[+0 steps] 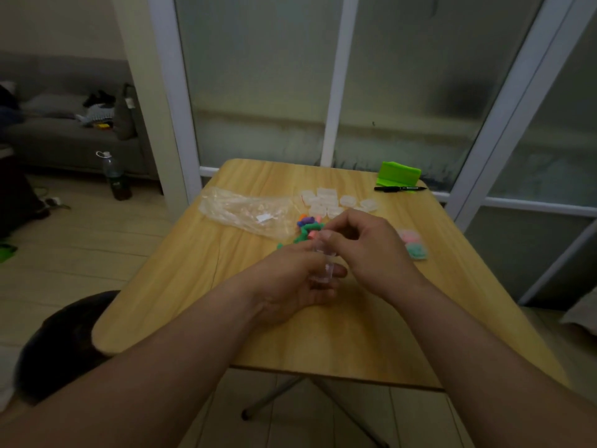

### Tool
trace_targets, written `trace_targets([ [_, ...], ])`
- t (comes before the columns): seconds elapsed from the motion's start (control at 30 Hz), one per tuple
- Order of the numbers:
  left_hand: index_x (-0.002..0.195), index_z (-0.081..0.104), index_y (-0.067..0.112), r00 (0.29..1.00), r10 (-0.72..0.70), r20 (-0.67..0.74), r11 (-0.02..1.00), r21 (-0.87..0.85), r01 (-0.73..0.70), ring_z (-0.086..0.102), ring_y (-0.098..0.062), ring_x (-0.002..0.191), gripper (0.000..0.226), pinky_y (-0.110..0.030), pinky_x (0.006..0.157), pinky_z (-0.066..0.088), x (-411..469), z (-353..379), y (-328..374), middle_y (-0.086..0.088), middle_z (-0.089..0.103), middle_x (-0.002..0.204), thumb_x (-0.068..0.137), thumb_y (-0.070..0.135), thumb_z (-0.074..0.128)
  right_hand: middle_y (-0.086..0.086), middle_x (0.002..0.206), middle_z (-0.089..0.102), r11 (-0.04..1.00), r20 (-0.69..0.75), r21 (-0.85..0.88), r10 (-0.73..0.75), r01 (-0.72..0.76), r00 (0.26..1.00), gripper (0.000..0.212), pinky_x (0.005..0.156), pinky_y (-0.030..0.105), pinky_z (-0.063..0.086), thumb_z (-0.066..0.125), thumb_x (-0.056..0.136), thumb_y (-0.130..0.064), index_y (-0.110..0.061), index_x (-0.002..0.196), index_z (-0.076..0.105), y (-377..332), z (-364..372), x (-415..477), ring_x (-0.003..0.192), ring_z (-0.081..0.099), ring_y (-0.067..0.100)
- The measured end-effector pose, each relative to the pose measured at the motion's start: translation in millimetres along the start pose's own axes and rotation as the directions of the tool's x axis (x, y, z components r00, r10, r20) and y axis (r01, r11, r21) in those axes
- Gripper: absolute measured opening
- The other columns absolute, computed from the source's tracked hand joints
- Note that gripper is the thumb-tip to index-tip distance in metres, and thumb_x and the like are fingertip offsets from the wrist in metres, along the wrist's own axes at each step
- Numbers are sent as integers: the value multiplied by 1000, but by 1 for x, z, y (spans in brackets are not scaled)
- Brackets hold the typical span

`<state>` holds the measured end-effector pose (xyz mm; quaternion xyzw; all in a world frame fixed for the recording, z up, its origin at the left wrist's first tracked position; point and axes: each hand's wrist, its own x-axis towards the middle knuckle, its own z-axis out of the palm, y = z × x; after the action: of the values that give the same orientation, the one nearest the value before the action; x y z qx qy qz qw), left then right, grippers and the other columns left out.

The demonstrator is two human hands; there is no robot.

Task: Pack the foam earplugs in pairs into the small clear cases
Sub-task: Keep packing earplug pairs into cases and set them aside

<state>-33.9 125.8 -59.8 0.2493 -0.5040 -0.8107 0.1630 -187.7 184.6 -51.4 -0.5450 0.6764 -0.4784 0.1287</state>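
left hand (303, 279) cupped palm-up at mid tabletop (193, 286), fingers curled around a small clear case (319, 265) held upright, long axis running away from the body. right hand (361, 247) just above and touching the case's far end, thumb and forefinger pressed together there; whether pinching an earplug or the lid, could not tell. loose pile of coloured earplugs (308, 226) just beyond the case, slightly toward the left-hand side, nearer the right hand's fingertips than the left's. cluster of empty cases (332, 202) farther beyond the pile. two filled cases (413, 244) to the right of the held case, past the right hand. plastic bag (245, 211) left of the pile. probably mid-fill or closing.
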Motion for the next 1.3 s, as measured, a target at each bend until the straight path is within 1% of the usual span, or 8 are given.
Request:
trace_targets([
  [0.2,122,67,17,996,-36,86,997,-69,42,57,-18,70,45,-28,59,50,-10,-8,13,-9,65,91,99,54,54,1,88,79,983,62,178,37,-48,997,4,80,36,60,76,97,-16,-16,96,80,-4,1,4,86,74,15],
  [0.33,122,67,13,999,-27,33,995,-97,30,53,-15,67,52,-27,56,45,-10,-18,17,-6,62,88,108,54,39,0,95,80,971,103,222,67,-89,992,12,67,15,51,72,100,-20,-17,105,82,-10,-2,8,80,70,4],
  [0.43,122,64,7,989,37,-146,965,-250,-73,54,-16,65,52,-27,55,44,-11,-28,31,-6,65,86,109,48,34,-2,97,78,962,-21,198,196,-189,980,14,69,30,55,68,103,-29,-22,105,81,-7,-8,15,80,68,7],
  [0.53,121,64,6,929,74,-363,907,-364,-214,55,-19,70,48,-29,62,45,-14,-43,43,-9,64,93,106,44,37,-1,93,76,970,-100,92,235,-226,967,11,78,44,61,69,101,-26,-22,99,79,4,-7,20,83,71,18],
  [0.6,119,64,6,905,72,-420,880,-400,-256,54,-19,68,48,-27,59,46,-14,-52,44,-9,62,92,105,44,38,-7,87,74,983,-77,-37,174,-177,982,5,75,36,57,74,97,-23,-23,95,78,9,1,19,81,69,13],
  [0.7,111,62,8,902,64,-426,866,-425,-262,49,-15,59,44,-23,51,42,-12,-56,44,-5,55,80,103,43,37,-16,91,71,965,6,-248,93,-89,996,5,69,21,45,78,93,-26,-28,97,76,5,18,13,84,63,-2],
  [1.0,106,61,9,906,63,-418,861,-436,-261,46,-15,55,44,-24,52,37,-4,-54,43,-3,53,74,103,44,35,-5,94,70,804,31,-593,-32,44,999,23,72,35,53,69,94,-47,-26,103,68,-18,75,7,89,66,18],
  [1.3,114,64,7,911,38,-411,892,-396,-216,52,-19,64,46,-25,55,46,-7,-50,43,-7,59,82,104,43,37,-7,91,71,847,-15,-531,32,-35,999,10,72,34,52,68,95,-35,-26,93,70,-15,69,11,88,66,16],
])
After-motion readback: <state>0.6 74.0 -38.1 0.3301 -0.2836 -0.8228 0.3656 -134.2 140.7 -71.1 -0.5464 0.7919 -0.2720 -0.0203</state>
